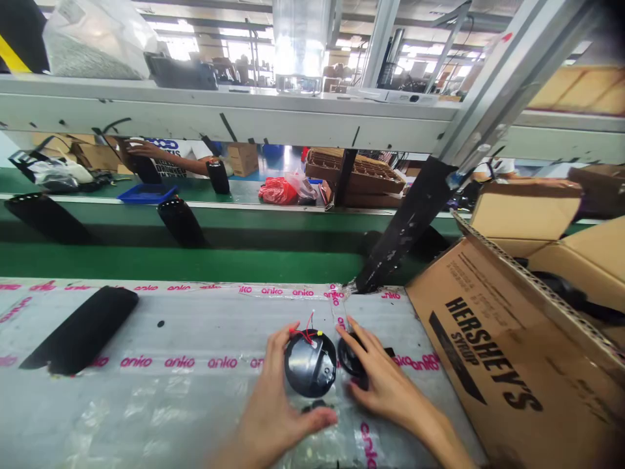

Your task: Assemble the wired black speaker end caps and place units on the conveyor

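A round black part (311,371) with a glossy face sits low in the middle of the view. Thin red wires and a small yellow piece show at its upper edge. My left hand (279,384) curves around its left side, fingertips at the upper rim and thumb below it. Just to the right, the fingers of my right hand (381,374) wrap over a second dark round part (350,355), mostly hidden beneath them. A small dark piece (315,405) shows by my left thumb. Left of my hands, a black cylindrical sleeve (88,329) lies on the work surface.
The plastic-covered bench (195,339) bears pink-printed tape. An open cardboard box (488,339) stands right, near a slanted black-wrapped post (405,225). Black cylinders (180,221) stand on the green conveyor (234,264) behind. A shelf (219,111) crosses above; another person's hand (146,150) shows beyond.
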`<state>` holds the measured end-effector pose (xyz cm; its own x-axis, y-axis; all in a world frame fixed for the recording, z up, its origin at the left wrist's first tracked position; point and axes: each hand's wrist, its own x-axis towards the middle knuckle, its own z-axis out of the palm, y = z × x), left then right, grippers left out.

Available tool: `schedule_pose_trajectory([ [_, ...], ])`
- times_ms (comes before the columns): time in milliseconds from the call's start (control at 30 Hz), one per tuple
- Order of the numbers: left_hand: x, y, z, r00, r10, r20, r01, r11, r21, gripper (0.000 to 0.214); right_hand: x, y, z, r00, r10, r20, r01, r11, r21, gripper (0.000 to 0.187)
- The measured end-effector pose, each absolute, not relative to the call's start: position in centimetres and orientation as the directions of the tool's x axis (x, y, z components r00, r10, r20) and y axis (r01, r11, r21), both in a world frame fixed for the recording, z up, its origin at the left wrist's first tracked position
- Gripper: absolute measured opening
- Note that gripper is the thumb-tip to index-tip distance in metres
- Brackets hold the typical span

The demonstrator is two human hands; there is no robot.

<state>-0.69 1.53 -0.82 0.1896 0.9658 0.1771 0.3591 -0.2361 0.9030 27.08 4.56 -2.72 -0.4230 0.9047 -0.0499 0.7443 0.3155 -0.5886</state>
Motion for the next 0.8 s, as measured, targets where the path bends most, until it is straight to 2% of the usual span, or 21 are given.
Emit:
schedule_pose_trajectory([
  [67, 0.8, 1.6, -1.5, 0.107, 0.977, 0.185, 0.403, -0.213, 0.890, 0.106, 26.6, 4.9, -3.5, -0.390, 0.921, 0.000, 0.706, 0.298, -0.643, 0.089],
  [100, 0.9, 2.1, -1.5, 0.117, 0.976, 0.183, 0.397, -0.215, 0.892, 0.102, 26.7, 5.1, -3.7, -0.369, 0.929, 0.016, 0.688, 0.285, -0.668, 0.082],
  [167, 0.0, 3.5, -1.1, 0.224, 0.957, 0.186, 0.334, -0.254, 0.908, 0.096, 27.3, 5.5, -3.7, -0.335, 0.942, 0.028, 0.673, 0.260, -0.693, 0.070],
  [233, -1.9, 5.1, -0.3, 0.392, 0.900, 0.191, 0.226, -0.296, 0.928, 0.087, 28.2, 5.5, -3.6, -0.259, 0.966, 0.007, 0.598, 0.166, -0.784, 0.063],
  [300, -3.7, 6.2, 0.7, 0.533, 0.826, 0.184, 0.150, -0.307, 0.940, 0.081, 28.9, 5.2, -3.5, -0.133, 0.989, -0.060, 0.349, -0.010, -0.937, 0.062],
  [367, -4.4, 6.6, 2.0, 0.556, 0.814, 0.169, 0.181, -0.317, 0.931, 0.070, 28.7, 4.5, -3.5, -0.053, 0.983, -0.174, -0.031, -0.176, -0.984, 0.067],
  [433, -3.9, 6.5, 3.2, 0.433, 0.882, 0.186, 0.313, -0.341, 0.887, 0.042, 27.7, 3.8, -3.6, -0.066, 0.965, -0.255, -0.310, -0.263, -0.914, 0.078],
  [500, -2.5, 6.2, 4.1, 0.268, 0.926, 0.264, 0.445, -0.363, 0.819, 0.014, 26.1, 3.3, -3.4, -0.113, 0.939, -0.326, -0.476, -0.339, -0.811, 0.079],
  [567, -0.7, 6.0, 4.8, 0.201, 0.913, 0.356, 0.517, -0.407, 0.753, 0.010, 24.3, 3.3, -3.0, -0.128, 0.918, -0.376, -0.605, -0.372, -0.703, 0.068],
  [667, 1.3, 6.1, 5.1, 0.249, 0.879, 0.408, 0.535, -0.476, 0.699, 0.015, 22.4, 3.8, -2.1, -0.118, 0.929, -0.352, -0.751, -0.315, -0.580, 0.050],
  [733, 2.0, 6.4, 5.0, 0.265, 0.878, 0.400, 0.527, -0.479, 0.702, 0.013, 21.7, 4.1, -1.4, -0.134, 0.944, -0.300, -0.790, -0.285, -0.542, 0.046],
  [800, 2.2, 6.7, 4.8, 0.242, 0.890, 0.388, 0.499, -0.457, 0.736, 0.010, 21.3, 4.3, -0.7, -0.156, 0.952, -0.263, -0.796, -0.278, -0.538, 0.049],
])
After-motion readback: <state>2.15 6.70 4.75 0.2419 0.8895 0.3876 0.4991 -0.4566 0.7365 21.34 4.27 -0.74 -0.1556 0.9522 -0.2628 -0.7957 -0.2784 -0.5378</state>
